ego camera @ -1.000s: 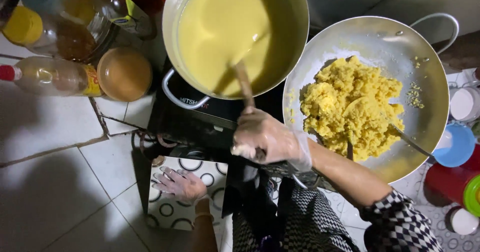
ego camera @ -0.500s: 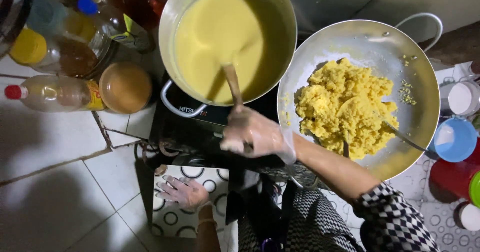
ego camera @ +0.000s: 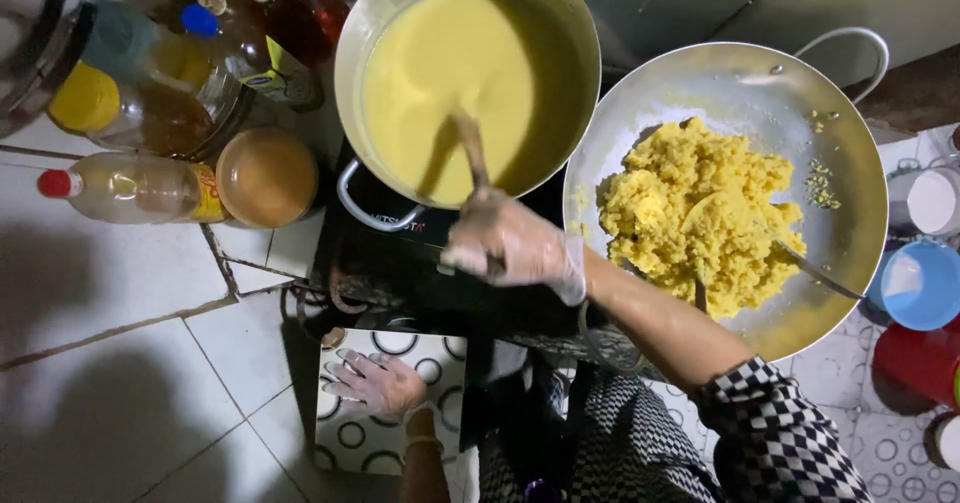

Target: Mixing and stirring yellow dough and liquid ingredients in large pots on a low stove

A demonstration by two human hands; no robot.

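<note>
Your right hand (ego camera: 515,245), in a clear glove, is closed around the handle of the wooden spoon (ego camera: 472,153). Spoon's lower end is sunk in the yellow batter (ego camera: 450,73), so the bowl of it can't be seen. Batter fills the steel pot (ego camera: 575,83), which sits on the black burner (ego camera: 400,263).

Taking the pot as reference:
- Right of it, rims almost touching: wide steel pan (ego camera: 850,183) with a heap of crumbly yellow mash (ego camera: 700,218). A metal utensil (ego camera: 815,273) is stuck in the heap, handle pointing away from the pot.
- Left of it: round brown lid (ego camera: 266,176), just beside the pot's loop handle.
- Further left: clear bottle with red cap (ego camera: 125,188) lying on its side, touching the brown lid.
- Upper left: cluster of upright bottles (ego camera: 235,38) and a jar with a yellow cap (ego camera: 85,98).
- Below it, past the burner: your left hand (ego camera: 378,383), also gloved, fingers spread, flat on a white tile with dark rings (ego camera: 400,443). Open, gripping nothing.
- Far right, beyond the pan: blue bowl (ego camera: 925,283) and a red container (ego camera: 915,363) on the tiled floor (ego camera: 120,383).

Your checkered sleeve (ego camera: 780,433) is below the pan.
</note>
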